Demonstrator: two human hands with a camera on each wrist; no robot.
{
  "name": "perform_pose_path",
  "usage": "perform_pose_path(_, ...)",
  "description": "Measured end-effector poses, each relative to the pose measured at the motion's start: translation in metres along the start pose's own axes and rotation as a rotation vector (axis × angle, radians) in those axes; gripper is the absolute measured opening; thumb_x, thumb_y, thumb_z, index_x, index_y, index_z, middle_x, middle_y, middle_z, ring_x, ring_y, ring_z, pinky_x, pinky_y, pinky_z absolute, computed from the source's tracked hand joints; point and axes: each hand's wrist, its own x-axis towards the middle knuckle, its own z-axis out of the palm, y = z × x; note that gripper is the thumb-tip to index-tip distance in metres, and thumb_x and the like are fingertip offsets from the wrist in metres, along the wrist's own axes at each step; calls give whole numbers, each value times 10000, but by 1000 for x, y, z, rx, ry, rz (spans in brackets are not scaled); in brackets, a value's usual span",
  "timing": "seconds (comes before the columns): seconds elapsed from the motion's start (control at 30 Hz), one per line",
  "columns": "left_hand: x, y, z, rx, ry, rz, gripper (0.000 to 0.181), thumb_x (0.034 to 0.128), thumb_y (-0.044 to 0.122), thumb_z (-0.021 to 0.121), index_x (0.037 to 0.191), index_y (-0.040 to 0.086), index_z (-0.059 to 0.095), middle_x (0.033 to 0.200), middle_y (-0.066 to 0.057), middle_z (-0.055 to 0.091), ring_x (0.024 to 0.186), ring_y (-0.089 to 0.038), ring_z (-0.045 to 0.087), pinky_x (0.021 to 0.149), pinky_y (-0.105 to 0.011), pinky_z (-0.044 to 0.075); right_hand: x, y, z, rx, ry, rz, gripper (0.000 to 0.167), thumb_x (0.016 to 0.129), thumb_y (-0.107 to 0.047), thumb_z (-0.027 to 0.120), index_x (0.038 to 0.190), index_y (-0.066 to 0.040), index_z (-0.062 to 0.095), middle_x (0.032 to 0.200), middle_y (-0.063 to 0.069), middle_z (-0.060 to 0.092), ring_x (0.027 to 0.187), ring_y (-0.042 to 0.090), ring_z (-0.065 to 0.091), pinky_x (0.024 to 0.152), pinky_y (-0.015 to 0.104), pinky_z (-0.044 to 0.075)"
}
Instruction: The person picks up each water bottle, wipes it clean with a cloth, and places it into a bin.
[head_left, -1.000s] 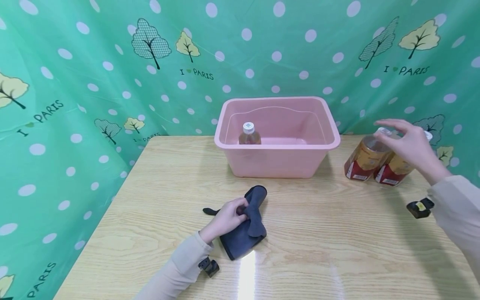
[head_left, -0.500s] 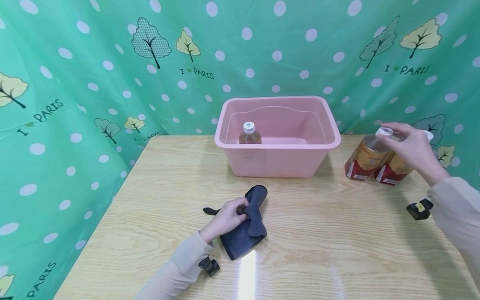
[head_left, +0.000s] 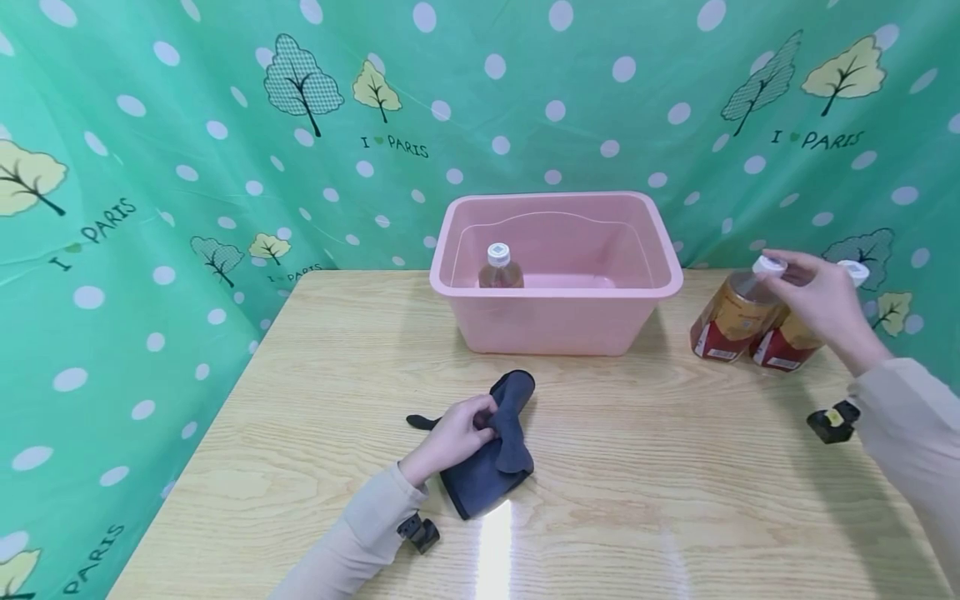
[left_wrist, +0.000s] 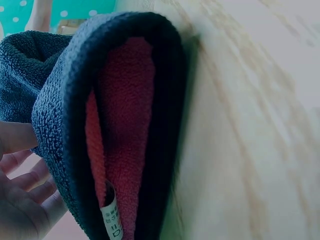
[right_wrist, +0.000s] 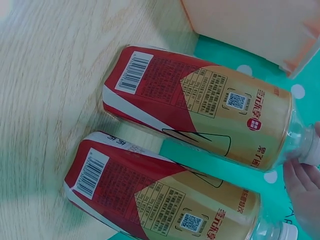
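Observation:
My left hand (head_left: pixel 452 437) pinches a folded dark blue terry cloth (head_left: pixel 480 479) on the table. In the left wrist view, the cloth (left_wrist: pixel 50 82) has a dark edging, a reddish inner side and a small white tag. At the right, my right hand (head_left: pixel 825 304) grips the white cap of a drink bottle (head_left: pixel 731 321) with thumb and fingers. This bottle stands upright, with a gold and red label. A matching bottle (head_left: pixel 787 342) stands close beside it, partly behind the hand. In the right wrist view, fingers (right_wrist: pixel 305 187) reach around the cap of the nearer bottle (right_wrist: pixel 200 107).
A pink plastic tub (head_left: pixel 547 325) stands at the back middle of the wooden table (head_left: pixel 315 400). Inside it at the left is another white-capped bottle (head_left: pixel 500 271). A green dotted curtain (head_left: pixel 525 100) hangs behind and at the left.
My right hand has lowered slightly and closed its fingers and thumb onto the left bottle's cap. The left hand and cloth have stayed in place.

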Motion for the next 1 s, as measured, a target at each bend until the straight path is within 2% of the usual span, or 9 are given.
perform_pose_path(0.47, -1, 2, -3, -41, 3, -17, 185, 704, -102, 560, 799, 53, 524, 773, -37, 542, 667, -115, 523, 588, -218, 437, -11, -9, 1, 26, 11, 40, 566, 839, -430, 506, 1316, -136, 419, 1345, 153, 382, 1022, 9, 459, 639, -4, 334)
perform_pose_path(0.6, -2, 1, -3, -52, 3, -23, 190, 705, -109, 558, 802, 51, 526, 784, -45, 553, 675, -120, 532, 594, -220, 443, -18, -15, 1, 42, 27, 13, 557, 837, -405, 526, 1302, -114, 436, 1328, 114, 411, 952, -73, 450, 651, -11, 335)
perform_pose_path(0.7, -2, 0, -4, -60, 7, -19, 188, 708, -108, 563, 804, 49, 524, 796, -50, 560, 680, -129, 540, 597, -220, 447, -24, -18, 2, 72, 42, -21, 520, 836, -359, 551, 1288, -119, 458, 1255, 3, 467, 858, -157, 413, 655, -6, 343)
perform_pose_path(0.83, -2, -1, -5, -67, 15, -12, 188, 707, -105, 569, 803, 50, 521, 807, -56, 562, 684, -140, 548, 598, -219, 453, -34, -23, 3, 101, 50, -42, 489, 831, -319, 576, 1273, -132, 481, 1128, -99, 473, 829, -163, 425, 628, 12, 362)
perform_pose_path(1.0, -3, -2, -6, -71, 17, -17, 195, 706, -109, 571, 803, 52, 519, 804, -51, 557, 689, -129, 545, 598, -220, 453, -45, -31, 6, 108, 61, -54, 474, 820, -306, 597, 1256, -145, 504, 1079, -179, 479, 807, -161, 453, 612, 26, 378)
